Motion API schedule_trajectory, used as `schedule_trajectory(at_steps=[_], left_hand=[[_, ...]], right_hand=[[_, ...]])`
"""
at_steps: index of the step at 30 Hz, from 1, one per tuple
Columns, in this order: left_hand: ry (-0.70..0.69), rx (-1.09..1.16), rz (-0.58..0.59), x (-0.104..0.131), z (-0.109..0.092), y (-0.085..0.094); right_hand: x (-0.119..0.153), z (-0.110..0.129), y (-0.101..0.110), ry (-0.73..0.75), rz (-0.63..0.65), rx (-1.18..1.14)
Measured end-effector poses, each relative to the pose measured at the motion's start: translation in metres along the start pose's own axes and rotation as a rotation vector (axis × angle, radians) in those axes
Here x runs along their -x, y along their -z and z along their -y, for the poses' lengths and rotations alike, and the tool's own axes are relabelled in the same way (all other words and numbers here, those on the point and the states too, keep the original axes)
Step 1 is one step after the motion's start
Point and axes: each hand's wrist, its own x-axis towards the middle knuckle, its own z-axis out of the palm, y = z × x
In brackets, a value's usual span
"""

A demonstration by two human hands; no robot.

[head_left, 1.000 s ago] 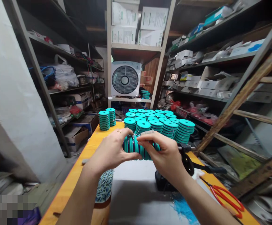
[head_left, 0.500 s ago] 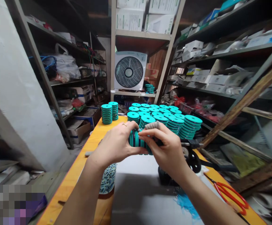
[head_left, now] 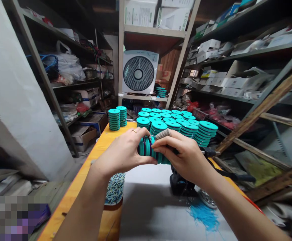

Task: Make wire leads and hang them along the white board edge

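Observation:
My left hand (head_left: 125, 147) wraps round a row of turquoise spools (head_left: 148, 147) lying on its side, thumb below and fingers above. Dark bands show between the flat rims. At the right part of this row, my right hand (head_left: 178, 149) has its thumb and index finger pinched together. What they pinch, if anything, is too small to make out. A grey wrap (head_left: 163, 134) covers one finger of that hand. Beneath my right hand a black device (head_left: 182, 182) stands partly hidden. Many stacks of like spools (head_left: 158, 125) rise just behind my hands.
A container of small blue and pale sticks (head_left: 115, 189) stands by my left forearm. Blue thread scraps (head_left: 205, 216) lie on the white sheet (head_left: 146, 207). Two spool stacks (head_left: 114, 119) sit at the yellow table's far left. A box fan (head_left: 139, 72) faces me, between loaded shelves.
My right hand has shifted slightly right along the spool row, and more of the spools shows. The red-handled scissors are now mostly hidden behind my right forearm.

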Motion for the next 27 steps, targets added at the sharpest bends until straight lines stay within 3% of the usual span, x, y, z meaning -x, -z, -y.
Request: schedule_trajectory(at_steps=[13, 23, 27], left_hand=[[0.018, 0.019, 0.001, -0.004, -0.001, 0.000], [0.011, 0.027, -0.010, -0.003, 0.001, -0.001], [0.019, 0.014, -0.010, -0.003, 0.001, -0.001]], right_hand=[[0.007, 0.000, -0.005, 0.208, -0.088, 0.220], [0.027, -0.004, -0.012, 0.205, -0.185, 0.242], [0.030, -0.005, -0.012, 0.303, -0.163, 0.280]])
